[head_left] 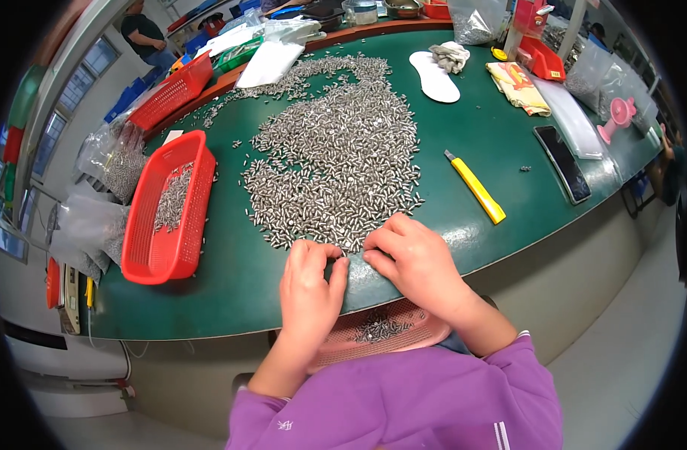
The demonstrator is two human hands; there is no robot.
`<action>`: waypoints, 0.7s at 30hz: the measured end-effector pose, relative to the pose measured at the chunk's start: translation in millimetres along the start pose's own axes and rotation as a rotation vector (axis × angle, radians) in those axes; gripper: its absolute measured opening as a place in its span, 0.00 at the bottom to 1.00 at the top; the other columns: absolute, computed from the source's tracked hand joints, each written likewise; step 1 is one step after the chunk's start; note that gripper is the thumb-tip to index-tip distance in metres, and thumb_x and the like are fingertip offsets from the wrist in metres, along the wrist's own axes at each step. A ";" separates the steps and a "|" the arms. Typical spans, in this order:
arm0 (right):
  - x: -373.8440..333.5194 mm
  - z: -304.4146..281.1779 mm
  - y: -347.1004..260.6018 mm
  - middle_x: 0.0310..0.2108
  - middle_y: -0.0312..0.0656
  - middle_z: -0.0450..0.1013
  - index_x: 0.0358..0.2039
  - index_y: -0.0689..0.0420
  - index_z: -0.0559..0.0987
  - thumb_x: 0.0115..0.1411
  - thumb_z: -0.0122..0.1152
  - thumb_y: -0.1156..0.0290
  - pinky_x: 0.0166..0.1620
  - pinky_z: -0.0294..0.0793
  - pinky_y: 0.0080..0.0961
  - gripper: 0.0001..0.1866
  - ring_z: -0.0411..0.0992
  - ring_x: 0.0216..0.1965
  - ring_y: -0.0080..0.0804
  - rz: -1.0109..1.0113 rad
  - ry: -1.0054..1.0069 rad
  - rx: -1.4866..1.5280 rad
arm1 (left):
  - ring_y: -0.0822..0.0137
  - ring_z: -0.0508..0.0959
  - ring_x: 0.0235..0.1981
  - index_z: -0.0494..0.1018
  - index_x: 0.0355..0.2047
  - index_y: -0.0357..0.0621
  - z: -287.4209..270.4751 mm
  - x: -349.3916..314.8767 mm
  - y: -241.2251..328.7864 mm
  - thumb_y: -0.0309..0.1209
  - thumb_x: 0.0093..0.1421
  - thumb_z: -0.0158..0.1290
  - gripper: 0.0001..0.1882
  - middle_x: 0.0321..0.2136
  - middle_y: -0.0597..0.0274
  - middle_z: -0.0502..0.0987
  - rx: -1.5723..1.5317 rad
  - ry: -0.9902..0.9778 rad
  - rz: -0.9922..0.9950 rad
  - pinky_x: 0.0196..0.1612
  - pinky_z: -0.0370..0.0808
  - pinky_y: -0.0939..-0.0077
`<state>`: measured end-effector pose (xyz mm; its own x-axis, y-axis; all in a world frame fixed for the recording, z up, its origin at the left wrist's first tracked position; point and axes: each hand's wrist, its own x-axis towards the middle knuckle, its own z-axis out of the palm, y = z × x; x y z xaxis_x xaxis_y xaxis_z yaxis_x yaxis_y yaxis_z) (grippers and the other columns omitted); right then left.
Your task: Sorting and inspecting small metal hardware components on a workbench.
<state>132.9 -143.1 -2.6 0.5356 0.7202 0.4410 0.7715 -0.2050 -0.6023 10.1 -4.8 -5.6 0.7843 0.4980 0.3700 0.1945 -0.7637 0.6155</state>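
A wide heap of small silvery metal pins [336,150] covers the middle of the green table. At its near edge my left hand [310,281] has thumb and forefinger brought close together by a few pins. Whatever lies between those fingertips is too small to make out. Just to the right, my right hand [415,259] rests with its fingers curled and thumb tucked in at the heap's edge; its fingertips are partly hidden. Below both hands, a pink basket [332,352] sits at my lap under the table edge, with more small metal pieces [381,328] in it.
On the left stands a red basket [205,187] with some pins inside, beside filled plastic bags [96,217]. To the right lie a yellow utility knife [476,187], a phone [562,165] and a folded cloth [517,88]. A white insole [433,79] lies behind, under a crumpled glove [450,56].
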 end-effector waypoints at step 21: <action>-14.8 -1.4 -10.0 0.35 0.46 0.72 0.36 0.59 0.79 0.57 0.63 0.78 0.43 0.74 0.43 0.06 0.73 0.39 0.50 0.010 -0.004 0.001 | 0.55 0.78 0.31 0.76 0.33 0.41 -5.8 -10.6 9.0 0.24 0.58 0.61 0.05 0.33 0.56 0.75 -0.048 -0.119 0.013 0.34 0.75 0.61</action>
<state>117.7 -152.6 -2.2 0.5420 0.7207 0.4322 0.7657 -0.2116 -0.6074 0.1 -14.6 0.0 0.8517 0.4332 0.2948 0.1571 -0.7479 0.6450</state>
